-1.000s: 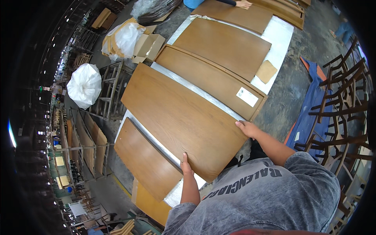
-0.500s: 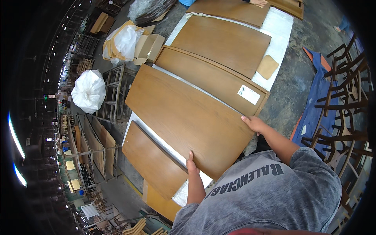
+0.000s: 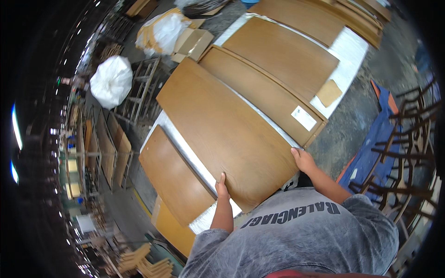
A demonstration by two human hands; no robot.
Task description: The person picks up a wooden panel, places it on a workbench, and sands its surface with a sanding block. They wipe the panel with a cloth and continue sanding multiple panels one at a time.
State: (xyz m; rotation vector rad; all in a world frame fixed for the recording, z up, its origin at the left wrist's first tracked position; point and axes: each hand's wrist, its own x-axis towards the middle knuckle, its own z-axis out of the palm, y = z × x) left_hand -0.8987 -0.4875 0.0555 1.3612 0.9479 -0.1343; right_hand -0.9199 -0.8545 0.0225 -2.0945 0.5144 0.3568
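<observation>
A long brown wooden panel (image 3: 222,125) stretches away from my body, its near end close to my shirt. My left hand (image 3: 222,187) grips its left edge, thumb on top and fingers mostly hidden beneath. On the opposite edge, my right hand (image 3: 303,160) holds the same panel near its right corner, with the thumb on the upper face. To the left lies a shorter wooden panel (image 3: 174,178). Just right of the held panel rests a framed wooden panel (image 3: 264,92) bearing a white label (image 3: 303,118).
Another wooden panel (image 3: 282,58) lies on a white padded surface (image 3: 354,55), near a tan scrap (image 3: 329,94). An open cardboard box (image 3: 192,44) and a white bundle (image 3: 111,82) stand at far left. Dark wooden chair frames (image 3: 403,143) crowd the right beside a blue tarp (image 3: 371,134).
The view has turned, so the surroundings sit differently in the picture. Both hands keep their hold on the panel's edges. A co-worker's hand at the far end has left the view.
</observation>
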